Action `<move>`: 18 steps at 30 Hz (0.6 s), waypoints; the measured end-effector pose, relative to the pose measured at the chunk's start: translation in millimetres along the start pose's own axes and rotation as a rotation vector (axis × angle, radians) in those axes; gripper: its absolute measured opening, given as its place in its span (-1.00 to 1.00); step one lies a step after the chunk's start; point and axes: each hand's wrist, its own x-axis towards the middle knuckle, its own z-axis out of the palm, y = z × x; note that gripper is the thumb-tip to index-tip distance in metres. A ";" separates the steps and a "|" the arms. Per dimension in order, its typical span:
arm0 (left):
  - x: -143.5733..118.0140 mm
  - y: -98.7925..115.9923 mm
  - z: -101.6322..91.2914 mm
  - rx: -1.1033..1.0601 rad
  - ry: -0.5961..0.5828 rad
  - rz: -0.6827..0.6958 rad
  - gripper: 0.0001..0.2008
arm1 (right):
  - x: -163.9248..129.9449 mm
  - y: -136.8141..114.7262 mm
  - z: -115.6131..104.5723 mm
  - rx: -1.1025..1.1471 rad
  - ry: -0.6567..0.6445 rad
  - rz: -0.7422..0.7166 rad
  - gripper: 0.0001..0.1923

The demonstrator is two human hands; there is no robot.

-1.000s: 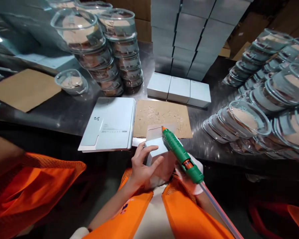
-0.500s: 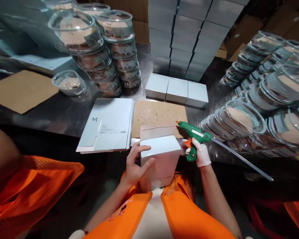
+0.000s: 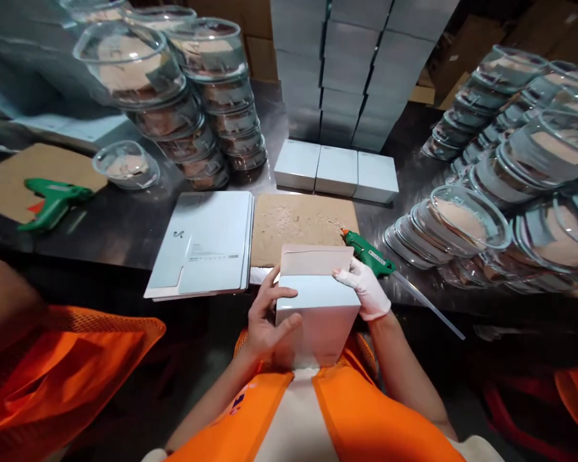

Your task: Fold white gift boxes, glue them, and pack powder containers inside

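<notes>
A pale grey carton (image 3: 318,314) stands against my chest at the table's near edge, its top flap (image 3: 313,260) raised. My bare left hand (image 3: 267,317) grips the carton's left side, fingers wrapped over the top corner. My right hand (image 3: 363,289), in a white glove, presses on the carton's upper right corner by the flap. A green glue gun (image 3: 368,253) lies on the table just behind my right hand, its clear glue stick trailing right. It rests at the edge of a brown cardboard mat (image 3: 301,221) flecked with glue bits.
A stack of flat grey carton blanks (image 3: 202,244) lies left of the mat. Three closed boxes (image 3: 334,170) sit behind it, below a tall box stack (image 3: 356,70). Clear lidded tubs are piled left (image 3: 207,96) and right (image 3: 501,192). Another glue gun (image 3: 52,199) lies far left.
My right hand has put the glue gun down on the table and moved onto the carton's top right corner. A second glue gun has come into view at the far left.
</notes>
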 end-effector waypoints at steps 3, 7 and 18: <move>-3.1 -6.4 2.5 -0.112 0.087 -0.019 -0.51 | 1.1 1.6 -9.1 -0.073 -0.095 -0.146 -0.46; -2.0 -16.1 -2.0 -0.300 0.070 -0.011 -0.35 | -5.5 -6.5 -32.3 -0.387 -0.495 -0.484 -0.27; 2.4 -10.3 -6.1 -0.167 -0.023 -0.051 -0.79 | -12.8 13.5 -11.5 -0.581 -0.434 -0.728 -0.69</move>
